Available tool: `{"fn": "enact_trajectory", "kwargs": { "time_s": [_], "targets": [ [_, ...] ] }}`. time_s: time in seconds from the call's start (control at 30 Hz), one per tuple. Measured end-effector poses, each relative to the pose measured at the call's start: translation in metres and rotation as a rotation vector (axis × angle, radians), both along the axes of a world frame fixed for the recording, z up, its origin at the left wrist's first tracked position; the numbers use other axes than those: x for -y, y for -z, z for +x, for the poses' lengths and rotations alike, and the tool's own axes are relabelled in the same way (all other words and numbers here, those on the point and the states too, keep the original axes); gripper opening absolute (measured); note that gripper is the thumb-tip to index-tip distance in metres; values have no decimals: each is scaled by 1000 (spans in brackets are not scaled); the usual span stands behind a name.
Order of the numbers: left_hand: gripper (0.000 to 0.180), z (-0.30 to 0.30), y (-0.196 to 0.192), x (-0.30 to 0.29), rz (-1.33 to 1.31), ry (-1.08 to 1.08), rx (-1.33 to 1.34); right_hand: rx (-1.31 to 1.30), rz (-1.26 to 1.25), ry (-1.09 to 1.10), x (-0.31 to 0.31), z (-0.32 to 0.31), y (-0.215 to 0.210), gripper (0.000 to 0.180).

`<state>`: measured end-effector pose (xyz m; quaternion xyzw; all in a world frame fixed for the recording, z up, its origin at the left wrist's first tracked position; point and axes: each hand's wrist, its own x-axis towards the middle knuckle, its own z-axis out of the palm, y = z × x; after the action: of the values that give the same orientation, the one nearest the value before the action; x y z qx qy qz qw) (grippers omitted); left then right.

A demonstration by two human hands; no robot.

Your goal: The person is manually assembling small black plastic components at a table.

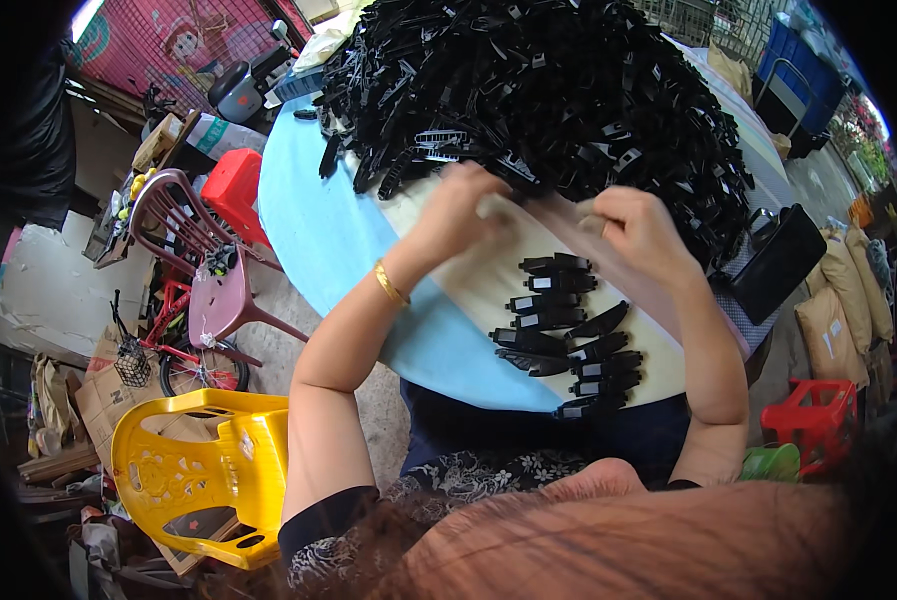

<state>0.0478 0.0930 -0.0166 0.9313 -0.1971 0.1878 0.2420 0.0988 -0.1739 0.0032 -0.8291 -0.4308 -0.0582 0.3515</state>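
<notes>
My left hand [465, 210], with a gold bangle [390, 284] at the wrist, is over the table by the near edge of a large pile of small black plastic parts [538, 90]. Motion smears its fingers, so their hold is unclear. Level with it on the right, my right hand [640, 232] has its fingers curled and closed. Something pale beige shows at the fingertips of both hands; I cannot make out what. Nearer me, several black plastic pieces [548, 318] with pale rectangles lie side by side in two uneven columns on the cloth.
The round table [338, 270] has a blue and cream covering. A black case [780, 262] lies at its right edge. Around it stand a yellow plastic chair [193, 465], a pink chair [215, 290], a red stool [236, 195] and a red crate-like stool [810, 420]. Sacks [830, 335] lean at the right.
</notes>
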Motion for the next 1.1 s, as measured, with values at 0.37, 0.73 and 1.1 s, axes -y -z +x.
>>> {"fn": "enact_trajectory", "kwargs": {
  "time_s": [0.37,0.73,1.1],
  "targets": [
    [17,5,11,-1,283,-95,70,356,-421,343,2,-11,18,17],
    [35,-3,-1,34,2,167,-198,-105,-182,208,-10,-28,-13,24],
    [40,-5,-9,18,-165,-17,-443,-651,-136,-258,-6,-17,4,29]
  ]
}}
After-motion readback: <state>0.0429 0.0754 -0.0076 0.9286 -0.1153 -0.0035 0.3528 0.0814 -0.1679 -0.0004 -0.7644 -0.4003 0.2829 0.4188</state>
